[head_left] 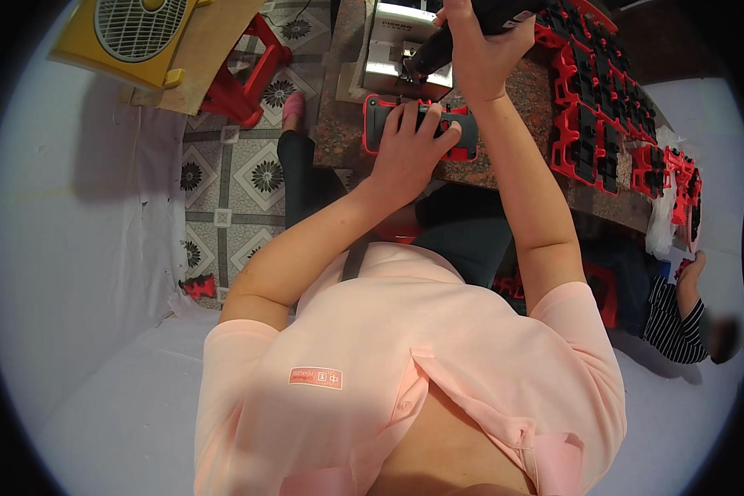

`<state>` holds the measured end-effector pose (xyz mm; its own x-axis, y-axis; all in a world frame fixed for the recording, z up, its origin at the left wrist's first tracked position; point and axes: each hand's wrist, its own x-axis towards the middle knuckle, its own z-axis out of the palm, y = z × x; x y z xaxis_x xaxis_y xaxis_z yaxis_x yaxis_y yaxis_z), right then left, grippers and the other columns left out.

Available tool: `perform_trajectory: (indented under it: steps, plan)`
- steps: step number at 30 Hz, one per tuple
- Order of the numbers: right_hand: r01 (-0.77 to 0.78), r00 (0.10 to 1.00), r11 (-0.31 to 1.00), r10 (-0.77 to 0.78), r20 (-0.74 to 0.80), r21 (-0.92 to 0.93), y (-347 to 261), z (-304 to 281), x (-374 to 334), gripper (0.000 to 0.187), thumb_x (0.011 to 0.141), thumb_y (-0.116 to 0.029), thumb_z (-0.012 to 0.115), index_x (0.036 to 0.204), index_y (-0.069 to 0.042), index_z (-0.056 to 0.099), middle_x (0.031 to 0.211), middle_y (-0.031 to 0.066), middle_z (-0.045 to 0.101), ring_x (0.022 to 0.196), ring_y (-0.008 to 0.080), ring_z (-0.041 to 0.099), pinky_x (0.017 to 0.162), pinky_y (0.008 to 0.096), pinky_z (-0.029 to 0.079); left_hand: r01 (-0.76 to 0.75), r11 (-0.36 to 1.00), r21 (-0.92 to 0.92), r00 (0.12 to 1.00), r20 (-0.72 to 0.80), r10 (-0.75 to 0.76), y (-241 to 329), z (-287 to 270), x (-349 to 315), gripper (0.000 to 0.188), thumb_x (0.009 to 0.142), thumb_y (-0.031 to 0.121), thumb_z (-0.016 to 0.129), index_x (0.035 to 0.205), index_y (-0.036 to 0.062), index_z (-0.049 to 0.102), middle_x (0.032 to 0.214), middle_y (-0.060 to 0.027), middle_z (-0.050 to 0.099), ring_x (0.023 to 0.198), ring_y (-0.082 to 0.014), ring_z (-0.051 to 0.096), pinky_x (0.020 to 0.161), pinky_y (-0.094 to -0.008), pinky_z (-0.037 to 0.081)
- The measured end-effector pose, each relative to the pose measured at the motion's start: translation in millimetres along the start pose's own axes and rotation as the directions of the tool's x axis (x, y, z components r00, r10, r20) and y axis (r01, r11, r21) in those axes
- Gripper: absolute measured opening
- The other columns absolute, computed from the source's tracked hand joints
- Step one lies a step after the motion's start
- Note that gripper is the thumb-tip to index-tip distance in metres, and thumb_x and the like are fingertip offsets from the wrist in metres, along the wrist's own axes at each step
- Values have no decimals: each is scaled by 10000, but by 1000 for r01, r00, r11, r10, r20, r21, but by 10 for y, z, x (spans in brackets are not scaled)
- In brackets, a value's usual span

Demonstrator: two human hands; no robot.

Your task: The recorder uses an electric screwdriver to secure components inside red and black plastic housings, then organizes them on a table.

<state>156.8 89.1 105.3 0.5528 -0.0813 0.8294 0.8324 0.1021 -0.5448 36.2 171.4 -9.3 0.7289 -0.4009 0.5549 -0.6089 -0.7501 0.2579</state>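
Driver (435, 54) fills the right hand (485, 59), fingers wrapped around it, tip hard to make out against the box (383, 51) beyond. Left hand (407, 157), fingers spread and bent, grips the frame (379, 124) below it, seemingly for steadiness; more frames (585, 147) lie right of the hands.

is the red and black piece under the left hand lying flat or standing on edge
Lying flat: the piece shows its broad black face upward, with the left hand across it.
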Motion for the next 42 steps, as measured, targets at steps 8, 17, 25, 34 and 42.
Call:
perform_trajectory:
  steps: [8,17,25,34,42]
  plan:
    - [-53,995,995,60,85,-81,17,26,55,194,954,-101,699,904,-91,512,670,-47,540,546,47,469,503,242,364,6,1000,24,1000,14,-6,-7,-3,-1,567,711,20,714,1237,156,552,1301,-171,490,1165,-403,489,1035,-527,383]
    - [-412,907,897,421,-27,156,-303,65,115,268,951,-249,704,815,-59,573,668,33,598,560,122,586,511,302,481,-17,997,69,1000,-9,18,-8,60,-34,534,749,49,710,1246,175,563,1322,-166,486,1162,-390,503,1031,-531,395]
    - [-441,897,882,435,75,163,-789,321,-137,334,937,-320,734,937,-35,559,675,41,604,569,124,597,530,281,502,79,996,31,996,50,-80,6,84,-46,521,798,93,689,1297,194,578,1365,-154,500,1225,-356,546,976,-501,480]
    - [-268,956,956,249,154,121,-572,407,-456,402,803,-142,853,1048,-32,555,838,37,694,710,85,674,667,237,554,350,564,-748,932,214,-294,-7,188,-53,519,939,228,603,1437,115,508,1430,-131,507,1305,-315,509,1057,-450,433]
    - [-297,916,954,298,268,-46,-729,483,-476,544,744,-191,885,1157,-22,574,944,41,681,799,104,650,718,258,538,116,835,-538,985,-46,-166,-76,366,-142,554,990,319,519,1491,98,441,1512,-260,388,1371,-436,397,1155,-519,300]
